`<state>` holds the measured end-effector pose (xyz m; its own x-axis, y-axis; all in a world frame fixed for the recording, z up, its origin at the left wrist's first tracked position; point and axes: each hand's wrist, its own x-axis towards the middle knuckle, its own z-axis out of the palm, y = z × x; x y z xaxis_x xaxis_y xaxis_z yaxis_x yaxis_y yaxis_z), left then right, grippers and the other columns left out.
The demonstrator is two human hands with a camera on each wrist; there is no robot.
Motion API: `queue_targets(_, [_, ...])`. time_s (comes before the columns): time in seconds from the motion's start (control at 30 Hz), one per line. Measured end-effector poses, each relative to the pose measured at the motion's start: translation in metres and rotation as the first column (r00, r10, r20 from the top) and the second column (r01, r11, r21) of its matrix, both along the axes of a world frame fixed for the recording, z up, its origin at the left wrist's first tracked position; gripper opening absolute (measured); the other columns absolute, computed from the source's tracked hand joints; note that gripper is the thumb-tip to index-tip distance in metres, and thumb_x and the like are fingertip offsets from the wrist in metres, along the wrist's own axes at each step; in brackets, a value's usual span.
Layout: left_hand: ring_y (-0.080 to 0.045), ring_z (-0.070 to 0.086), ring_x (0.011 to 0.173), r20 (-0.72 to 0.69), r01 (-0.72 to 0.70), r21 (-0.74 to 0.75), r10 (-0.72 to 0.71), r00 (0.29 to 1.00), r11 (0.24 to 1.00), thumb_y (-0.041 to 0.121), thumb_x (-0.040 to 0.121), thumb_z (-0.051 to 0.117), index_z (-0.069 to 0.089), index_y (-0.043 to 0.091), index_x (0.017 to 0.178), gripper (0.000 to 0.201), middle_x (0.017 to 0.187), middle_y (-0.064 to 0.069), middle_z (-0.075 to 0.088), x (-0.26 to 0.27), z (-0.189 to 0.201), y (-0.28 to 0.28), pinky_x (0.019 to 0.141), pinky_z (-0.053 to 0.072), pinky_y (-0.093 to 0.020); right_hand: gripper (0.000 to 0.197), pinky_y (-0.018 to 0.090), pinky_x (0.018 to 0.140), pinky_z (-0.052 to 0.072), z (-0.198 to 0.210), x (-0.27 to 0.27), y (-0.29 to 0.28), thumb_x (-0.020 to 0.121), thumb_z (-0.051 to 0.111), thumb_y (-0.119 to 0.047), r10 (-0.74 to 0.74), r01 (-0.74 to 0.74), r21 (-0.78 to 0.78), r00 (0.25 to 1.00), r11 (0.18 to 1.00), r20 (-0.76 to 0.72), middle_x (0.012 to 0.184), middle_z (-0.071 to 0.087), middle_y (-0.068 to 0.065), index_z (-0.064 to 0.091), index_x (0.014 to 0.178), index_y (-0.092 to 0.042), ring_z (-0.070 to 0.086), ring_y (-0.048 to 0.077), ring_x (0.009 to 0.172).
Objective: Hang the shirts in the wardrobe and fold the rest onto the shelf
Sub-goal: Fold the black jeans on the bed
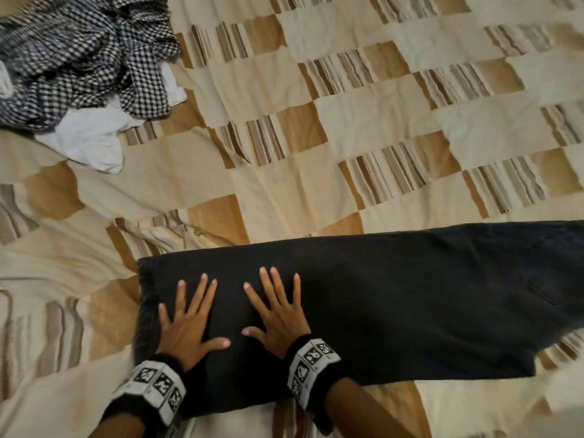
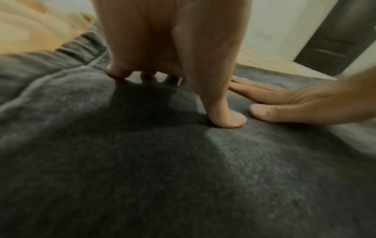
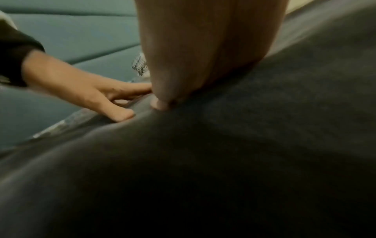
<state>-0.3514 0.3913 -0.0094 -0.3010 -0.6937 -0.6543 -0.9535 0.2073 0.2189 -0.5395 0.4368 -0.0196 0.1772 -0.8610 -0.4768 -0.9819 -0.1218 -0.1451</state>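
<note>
Dark grey trousers (image 1: 395,295) lie flat along the near edge of the bed, reaching past the right border of the head view. My left hand (image 1: 189,314) presses flat on their left end, fingers spread and straight. Beside it my right hand (image 1: 278,308) presses flat on the same cloth. In the left wrist view my left hand (image 2: 173,77) touches the trousers (image 2: 183,169) with its fingertips, and the right hand (image 2: 295,106) lies flat next to it. The right wrist view shows my right hand (image 3: 203,64) on the trousers (image 3: 223,161) and the left hand (image 3: 97,95) beyond.
A black-and-white checked shirt (image 1: 79,55) lies crumpled at the bed's far left over a white garment (image 1: 91,137). The patchwork beige bedcover (image 1: 347,121) spreads behind the trousers. A dark door (image 2: 335,37) shows in the left wrist view.
</note>
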Motion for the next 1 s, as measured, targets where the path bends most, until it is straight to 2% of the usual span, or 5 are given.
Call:
queue_targets(0.2, [-0.037, -0.031, 0.137, 0.187, -0.048, 0.149, 0.02, 0.982, 0.988, 0.071, 0.067, 0.061, -0.046, 0.028, 0.123, 0.129, 0.127, 0.014, -0.055, -0.012, 0.004, -0.007, 0.108, 0.01, -0.066, 0.087, 0.069, 0.104, 0.008, -0.004, -0.143, 0.039, 0.078, 0.018, -0.083, -0.189, 0.194, 0.028, 0.974, 0.981, -0.125, 0.156, 0.021, 0.005, 0.02, 0.148, -0.032, 0.013, 0.026, 0.143])
queue_targets(0.47, [-0.04, -0.026, 0.138, 0.158, -0.265, 0.125, 0.244, 0.957, 0.956, 0.053, 0.068, 0.075, -0.031, 0.021, 0.141, 0.133, 0.144, -0.001, -0.044, -0.042, -0.003, -0.006, 0.11, 0.007, -0.065, 0.108, 0.064, 0.111, 0.003, 0.038, -0.338, 0.165, 0.06, 0.014, -0.092, -0.679, 0.753, 0.357, 0.656, 0.553, -0.33, 0.142, -0.04, -0.01, -0.022, 0.145, -0.036, -0.025, 0.023, 0.142])
queue_targets(0.67, [-0.038, -0.016, 0.141, -0.012, -0.146, -0.095, 0.146, 0.989, 0.985, 0.052, 0.08, 0.062, 0.006, 0.022, 0.151, 0.095, 0.158, -0.006, -0.008, -0.129, -0.002, 0.016, 0.108, 0.007, -0.068, 0.115, 0.068, 0.105, -0.007, 0.031, -0.297, 0.093, 0.053, -0.013, -0.091, -0.601, 0.612, 0.057, 0.788, 0.789, -0.13, 0.156, -0.018, 0.011, -0.013, 0.149, -0.028, -0.015, 0.032, 0.144])
queue_targets(0.87, [-0.027, -0.025, 0.14, -0.122, 0.225, -0.102, -0.237, 0.964, 0.969, 0.066, 0.084, 0.026, -0.011, 0.023, 0.147, 0.085, 0.155, 0.0, -0.02, -0.275, 0.006, 0.065, 0.109, -0.002, -0.062, 0.094, 0.07, 0.102, -0.012, 0.002, -0.283, 0.056, 0.079, 0.035, -0.075, -0.251, 0.25, -0.028, 0.965, 0.968, -0.078, 0.154, -0.019, 0.014, -0.004, 0.15, -0.028, -0.009, 0.032, 0.145])
queue_targets(1.0, [-0.036, 0.018, 0.138, -0.102, 0.558, -0.105, -0.567, 0.817, 0.823, 0.06, 0.075, 0.033, 0.027, 0.008, 0.144, 0.086, 0.151, -0.016, 0.028, -0.363, 0.005, 0.099, 0.091, 0.034, -0.073, 0.085, 0.064, 0.109, 0.002, -0.005, -0.385, 0.102, 0.076, 0.019, -0.077, -0.249, 0.248, -0.025, 0.961, 0.968, -0.123, 0.155, 0.026, 0.004, 0.027, 0.147, -0.031, 0.023, 0.021, 0.143])
